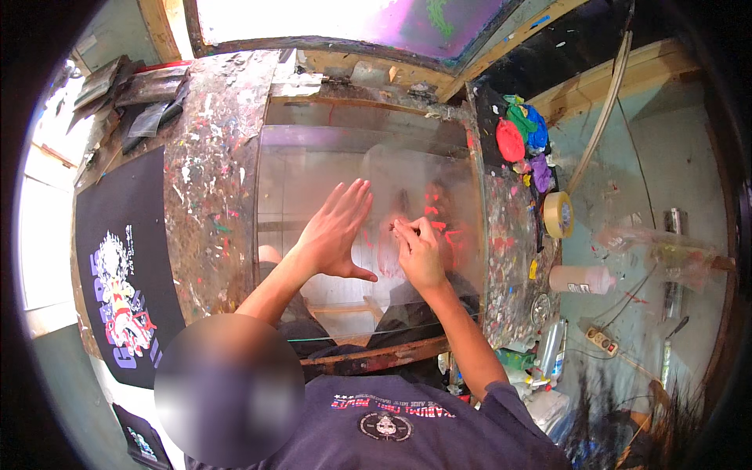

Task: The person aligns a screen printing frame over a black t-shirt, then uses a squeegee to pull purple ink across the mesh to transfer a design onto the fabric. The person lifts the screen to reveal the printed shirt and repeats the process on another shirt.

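My left hand point(335, 233) lies flat on a clear glass pane point(305, 157), its fingers stretched out and the thumb spread toward the right. Just right of it, my right hand point(419, 254) is pinched over the glass around something small and dark that I cannot make out. Red smears point(442, 235) show around and to the right of these fingers, partly among reflections. The pane sits within a worn, paint-spattered work surface point(204, 204).
A printed black cloth point(110, 204) and dark flat pieces point(149, 90) lie left. On the right are colored paint-stained lumps point(509, 139), a tape roll point(558, 214), a plastic bottle point(583, 279) and a power strip point(601, 341). A framed screen point(329, 23) stands behind.
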`<state>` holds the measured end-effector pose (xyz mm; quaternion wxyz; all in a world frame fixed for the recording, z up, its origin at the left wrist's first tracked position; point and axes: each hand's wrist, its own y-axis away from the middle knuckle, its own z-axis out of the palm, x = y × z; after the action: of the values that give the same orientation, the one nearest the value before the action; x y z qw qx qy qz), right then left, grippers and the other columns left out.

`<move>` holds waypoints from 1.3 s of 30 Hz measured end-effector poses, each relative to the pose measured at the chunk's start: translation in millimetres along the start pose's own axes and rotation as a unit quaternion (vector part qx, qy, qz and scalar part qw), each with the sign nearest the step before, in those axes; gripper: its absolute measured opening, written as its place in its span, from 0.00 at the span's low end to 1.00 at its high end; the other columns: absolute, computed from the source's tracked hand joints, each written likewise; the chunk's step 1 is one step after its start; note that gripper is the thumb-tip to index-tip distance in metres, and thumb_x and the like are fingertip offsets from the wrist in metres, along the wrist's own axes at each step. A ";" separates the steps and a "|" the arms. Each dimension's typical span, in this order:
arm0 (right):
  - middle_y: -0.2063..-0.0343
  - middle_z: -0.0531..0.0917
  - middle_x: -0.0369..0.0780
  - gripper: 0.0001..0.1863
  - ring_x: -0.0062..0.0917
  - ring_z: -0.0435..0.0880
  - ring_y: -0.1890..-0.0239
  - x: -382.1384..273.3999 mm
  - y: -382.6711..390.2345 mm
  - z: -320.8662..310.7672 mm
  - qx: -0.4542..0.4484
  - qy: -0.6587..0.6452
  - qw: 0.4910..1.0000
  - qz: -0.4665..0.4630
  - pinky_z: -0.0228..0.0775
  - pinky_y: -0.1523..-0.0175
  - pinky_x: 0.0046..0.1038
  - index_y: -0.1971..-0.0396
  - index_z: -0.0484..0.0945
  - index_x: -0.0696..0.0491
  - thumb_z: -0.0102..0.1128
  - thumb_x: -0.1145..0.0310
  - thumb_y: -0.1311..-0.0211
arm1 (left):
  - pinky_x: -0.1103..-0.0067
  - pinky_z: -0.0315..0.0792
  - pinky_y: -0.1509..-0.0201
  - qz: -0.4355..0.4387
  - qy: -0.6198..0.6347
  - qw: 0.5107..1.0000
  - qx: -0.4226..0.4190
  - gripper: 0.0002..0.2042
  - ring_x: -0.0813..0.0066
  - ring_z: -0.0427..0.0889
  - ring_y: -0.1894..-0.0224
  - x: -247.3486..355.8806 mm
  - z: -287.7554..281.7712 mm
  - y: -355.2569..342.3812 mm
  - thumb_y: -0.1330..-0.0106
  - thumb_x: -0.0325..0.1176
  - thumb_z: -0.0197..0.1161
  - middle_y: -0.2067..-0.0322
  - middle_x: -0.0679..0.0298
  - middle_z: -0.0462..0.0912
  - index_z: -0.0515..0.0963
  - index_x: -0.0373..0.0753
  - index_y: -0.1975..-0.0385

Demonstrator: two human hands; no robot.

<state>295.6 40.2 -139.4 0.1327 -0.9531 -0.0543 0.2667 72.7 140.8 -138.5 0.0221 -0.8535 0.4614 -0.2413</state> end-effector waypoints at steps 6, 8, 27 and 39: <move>0.63 0.80 0.46 0.10 0.41 0.83 0.60 3.0 53.2 -19.7 -0.038 -0.017 0.999 -0.007 0.76 0.54 0.39 0.54 0.87 0.58 0.65 0.76 0.34 | 0.55 0.42 0.15 0.005 0.009 1.000 0.004 0.73 0.45 0.49 0.18 -0.3 2.9 0.3 0.60 0.85 0.66 0.23 0.37 0.56 0.59 0.19 0.27; 0.64 0.80 0.46 0.13 0.41 0.83 0.60 6.6 16.6 -15.3 -0.006 0.006 1.000 0.021 0.77 0.54 0.38 0.52 0.87 0.58 0.66 0.80 0.36 | 0.55 0.38 0.14 -0.004 0.010 1.000 -0.017 0.73 0.47 0.45 0.17 -0.9 1.5 0.5 0.59 0.85 0.65 0.22 0.39 0.51 0.55 0.22 0.25; 0.64 0.79 0.45 0.19 0.40 0.85 0.59 22.0 4.0 -19.5 0.016 0.047 0.997 0.054 0.80 0.55 0.37 0.47 0.86 0.58 0.66 0.81 0.39 | 0.56 0.36 0.13 -0.008 -0.002 0.999 -0.039 0.75 0.49 0.43 0.16 -4.0 2.1 -2.4 0.60 0.85 0.66 0.21 0.39 0.49 0.53 0.23 0.24; 0.64 0.81 0.45 0.13 0.38 0.85 0.62 28.9 49.8 -31.6 0.022 0.065 0.997 0.028 0.79 0.57 0.38 0.52 0.88 0.57 0.64 0.81 0.35 | 0.56 0.36 0.13 -0.019 0.016 0.999 -0.039 0.75 0.50 0.42 0.16 0.7 3.1 -2.5 0.61 0.83 0.68 0.20 0.41 0.48 0.52 0.23 0.23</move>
<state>338.4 -9.6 -141.7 0.1497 -0.9663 -0.0132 0.2088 76.3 141.1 -140.4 -0.0229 -0.8586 0.4539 -0.2372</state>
